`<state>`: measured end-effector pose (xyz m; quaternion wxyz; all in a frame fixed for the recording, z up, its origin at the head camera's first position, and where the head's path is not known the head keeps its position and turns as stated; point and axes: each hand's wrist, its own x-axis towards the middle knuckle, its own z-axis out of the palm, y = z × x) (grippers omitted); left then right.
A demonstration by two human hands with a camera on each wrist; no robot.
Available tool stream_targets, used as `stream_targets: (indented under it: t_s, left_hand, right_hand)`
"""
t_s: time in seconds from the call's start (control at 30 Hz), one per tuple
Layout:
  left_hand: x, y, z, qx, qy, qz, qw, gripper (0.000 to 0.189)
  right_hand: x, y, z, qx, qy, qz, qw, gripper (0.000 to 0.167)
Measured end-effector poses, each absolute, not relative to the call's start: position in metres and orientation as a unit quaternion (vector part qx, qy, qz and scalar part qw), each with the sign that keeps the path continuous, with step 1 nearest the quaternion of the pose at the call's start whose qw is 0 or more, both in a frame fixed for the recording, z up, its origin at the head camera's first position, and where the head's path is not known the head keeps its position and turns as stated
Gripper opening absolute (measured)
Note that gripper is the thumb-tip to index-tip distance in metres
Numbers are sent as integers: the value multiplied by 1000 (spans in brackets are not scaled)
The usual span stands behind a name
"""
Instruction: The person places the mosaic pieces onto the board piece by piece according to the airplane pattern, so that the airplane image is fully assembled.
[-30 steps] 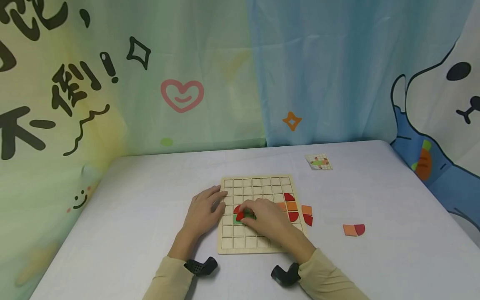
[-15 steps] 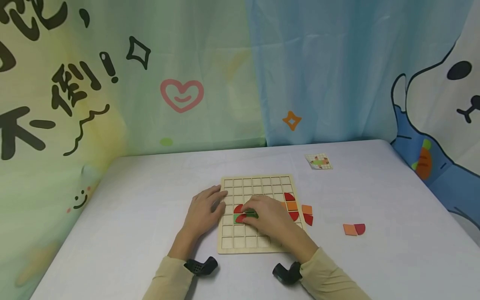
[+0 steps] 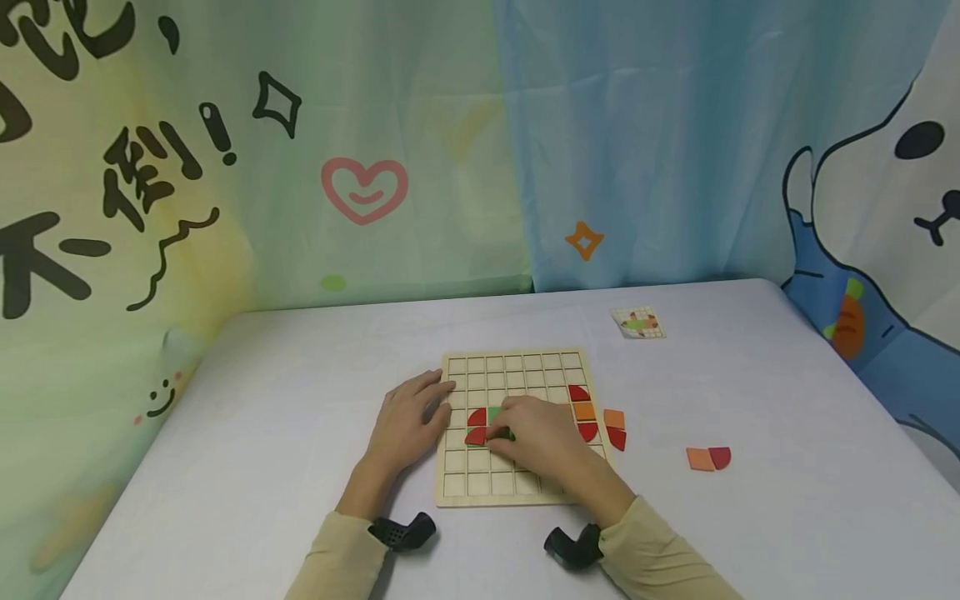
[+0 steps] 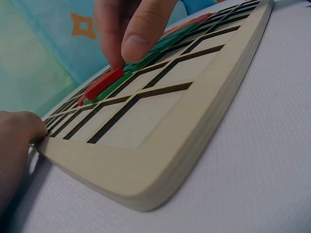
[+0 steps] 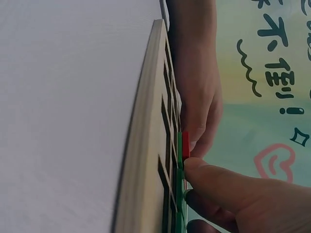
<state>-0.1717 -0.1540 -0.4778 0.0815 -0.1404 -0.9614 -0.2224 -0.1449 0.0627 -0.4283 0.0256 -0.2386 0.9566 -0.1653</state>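
Observation:
The wooden grid board (image 3: 512, 503) lies on the table between both hands. My left hand (image 3: 408, 421) rests at its left edge, fingers loosely extended and touching the rim. My right hand (image 3: 536, 433) reaches over the middle of the board. Its thumb and index finger pinch the right end of a red quarter-circle tile (image 3: 476, 437). In the left wrist view that red tile (image 4: 103, 84) lies on top of a green tile (image 4: 116, 86). Another red quarter-circle tile (image 3: 477, 417) sits in the cell just behind. The right hand hides part of the green tiles.
Orange and red tiles fill cells at the board's right side, including an orange square (image 3: 583, 412). Beside the board lies an orange tile (image 3: 613, 419) with a red one (image 3: 617, 439). Farther right are another orange tile (image 3: 700, 460) and red tile (image 3: 720, 458). A pattern card (image 3: 638, 323) lies behind.
The red tile, tilted in my right fingers a second ago, has come down flat over the green tile at left. My fingers have shifted slightly right. The left hand has stayed still.

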Motion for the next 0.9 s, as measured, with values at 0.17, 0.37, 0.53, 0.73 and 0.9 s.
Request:
stream_targets:
  t_s: [0.17, 0.37, 0.53, 0.73, 0.9]
  left_hand:
    - [-172, -155, -478, -142, -961, -223, 80, 36]
    - [-172, -154, -477, -143, -961, -225, 78, 36]
    - [-172, -154, -477, -144, -960, -227, 80, 36]
    - [-172, -154, -477, -142, -961, -225, 80, 36]
    - [-172, -154, -477, -142, -961, -225, 81, 36]
  right_hand:
    - [-144, 62, -430, -245, 954, -172, 12, 15]
    - [-143, 61, -433, -266, 945, -189, 7, 14]
    - [-142, 61, -435, -295, 932, -211, 6, 13]
    - [-143, 62, -436, -302, 925, -229, 5, 16]
    - [-143, 62, -436, -315, 923, -221, 16, 21]
